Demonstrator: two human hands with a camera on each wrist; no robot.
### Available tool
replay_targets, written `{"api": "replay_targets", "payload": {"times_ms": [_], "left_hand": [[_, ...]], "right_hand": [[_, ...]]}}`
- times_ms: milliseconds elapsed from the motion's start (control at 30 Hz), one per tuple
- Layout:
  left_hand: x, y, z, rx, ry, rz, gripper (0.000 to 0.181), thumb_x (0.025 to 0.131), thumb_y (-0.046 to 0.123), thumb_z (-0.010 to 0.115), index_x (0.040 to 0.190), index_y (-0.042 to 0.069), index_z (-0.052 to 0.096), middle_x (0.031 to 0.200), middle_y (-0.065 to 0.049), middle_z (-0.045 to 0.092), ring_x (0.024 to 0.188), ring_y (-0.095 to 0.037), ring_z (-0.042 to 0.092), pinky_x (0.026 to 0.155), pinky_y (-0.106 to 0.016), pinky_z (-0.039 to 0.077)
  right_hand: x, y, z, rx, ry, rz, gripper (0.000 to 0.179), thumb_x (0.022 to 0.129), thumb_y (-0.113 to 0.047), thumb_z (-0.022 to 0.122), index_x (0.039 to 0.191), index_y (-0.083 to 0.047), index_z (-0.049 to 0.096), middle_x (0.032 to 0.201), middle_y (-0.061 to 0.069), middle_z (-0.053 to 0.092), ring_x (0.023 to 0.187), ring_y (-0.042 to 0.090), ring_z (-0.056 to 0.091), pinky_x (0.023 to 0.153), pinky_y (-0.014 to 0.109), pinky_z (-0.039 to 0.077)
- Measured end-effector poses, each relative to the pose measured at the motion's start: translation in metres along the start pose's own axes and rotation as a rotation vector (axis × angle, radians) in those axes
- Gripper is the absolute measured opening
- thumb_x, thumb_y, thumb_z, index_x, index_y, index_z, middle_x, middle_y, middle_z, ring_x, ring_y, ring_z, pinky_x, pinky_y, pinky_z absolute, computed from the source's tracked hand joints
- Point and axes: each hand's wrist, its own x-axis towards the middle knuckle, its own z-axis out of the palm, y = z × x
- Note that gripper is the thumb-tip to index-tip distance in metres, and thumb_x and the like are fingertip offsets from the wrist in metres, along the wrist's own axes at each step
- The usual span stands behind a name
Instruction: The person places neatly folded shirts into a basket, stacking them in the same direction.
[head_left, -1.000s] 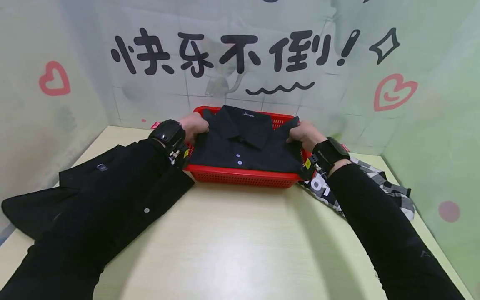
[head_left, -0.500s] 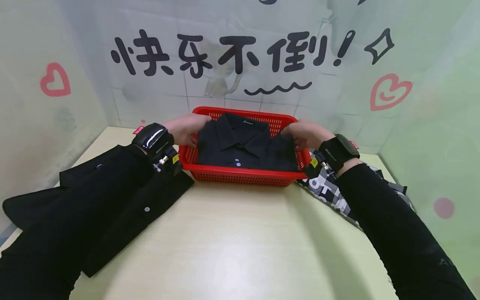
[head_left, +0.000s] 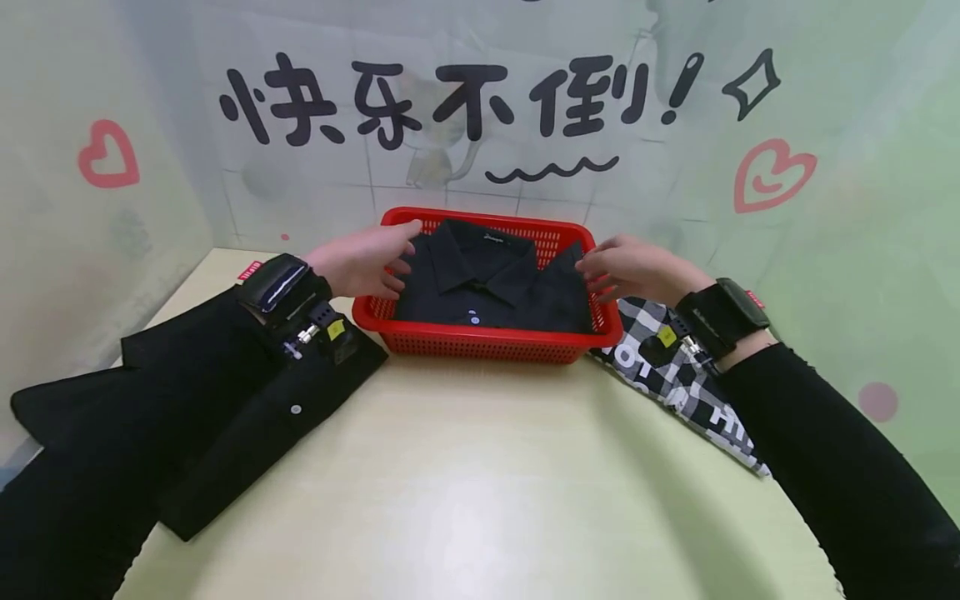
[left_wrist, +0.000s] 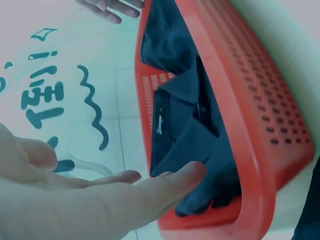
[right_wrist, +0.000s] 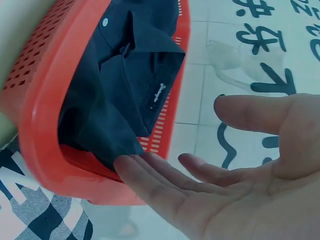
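A folded black shirt (head_left: 487, 287), collar toward the wall, lies inside a red perforated plastic basket (head_left: 483, 337) near the back of the table. My left hand (head_left: 365, 260) hovers at the basket's left end, fingers extended and holding nothing. At the opposite end my right hand (head_left: 637, 268) is spread with loosely straight fingers, also without anything in it. In the right wrist view, the fingertips (right_wrist: 131, 167) appear close to the shirt's edge; whether they touch it I cannot tell. White buttons and a collar label show on the shirt.
Another black garment (head_left: 292, 450) is laid on the table at the left, partly under my left sleeve. A black-and-white checked cloth with white letters (head_left: 678, 387) lies right of the basket, partly behind my right arm. Printed walls enclose the back and sides.
Both hands have let go of the shirt's sides and drawn outward with fingers straightening. The shirt has settled lower into the basket.
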Motion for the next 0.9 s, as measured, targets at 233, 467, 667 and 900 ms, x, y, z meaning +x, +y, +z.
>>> {"api": "replay_targets", "payload": {"times_ms": [233, 467, 667, 900], "left_hand": [[-0.02, -0.005, 0.022, -0.05, 0.101, 0.118, 0.06, 0.107, 0.039, 0.036, 0.155, 0.005, 0.022, 0.154, -0.017, 0.03, 0.133, -0.039, 0.036, 0.109, -0.047, 0.034], [-0.038, -0.025, 0.079, -0.139, 0.177, 0.333, 0.048, 0.107, 0.031, 0.042, 0.149, 0.007, 0.037, 0.144, -0.011, 0.047, 0.127, -0.029, 0.049, 0.102, -0.039, 0.044], [-0.033, -0.042, 0.139, -0.227, 0.18, 0.471, 0.037, 0.106, 0.023, 0.046, 0.135, 0.002, 0.052, 0.125, -0.015, 0.06, 0.112, -0.028, 0.06, 0.094, -0.038, 0.05], [-0.012, -0.06, 0.197, -0.065, 0.176, 0.463, 0.029, 0.104, 0.026, 0.05, 0.119, 0.005, 0.065, 0.103, -0.004, 0.067, 0.095, -0.02, 0.064, 0.085, -0.031, 0.051]], "right_hand": [[-0.022, 0.014, -0.007, -0.022, 0.023, -0.161, 0.044, 0.102, -0.02, 0.055, 0.136, 0.006, 0.045, 0.118, 0.024, 0.059, 0.107, 0.039, 0.06, 0.093, 0.043, 0.051], [-0.047, 0.033, -0.015, -0.1, 0.13, -0.233, 0.047, 0.101, -0.027, 0.057, 0.134, 0.006, 0.05, 0.116, 0.021, 0.064, 0.094, 0.025, 0.066, 0.082, 0.032, 0.055], [-0.056, 0.065, -0.011, -0.137, 0.277, -0.164, 0.047, 0.102, -0.032, 0.055, 0.13, 0.005, 0.053, 0.108, 0.016, 0.066, 0.09, 0.02, 0.065, 0.079, 0.03, 0.056], [-0.032, 0.114, -0.012, -0.513, 0.401, -0.144, 0.04, 0.101, -0.022, 0.05, 0.117, 0.013, 0.062, 0.107, 0.028, 0.064, 0.092, 0.037, 0.061, 0.076, 0.046, 0.053]]}}
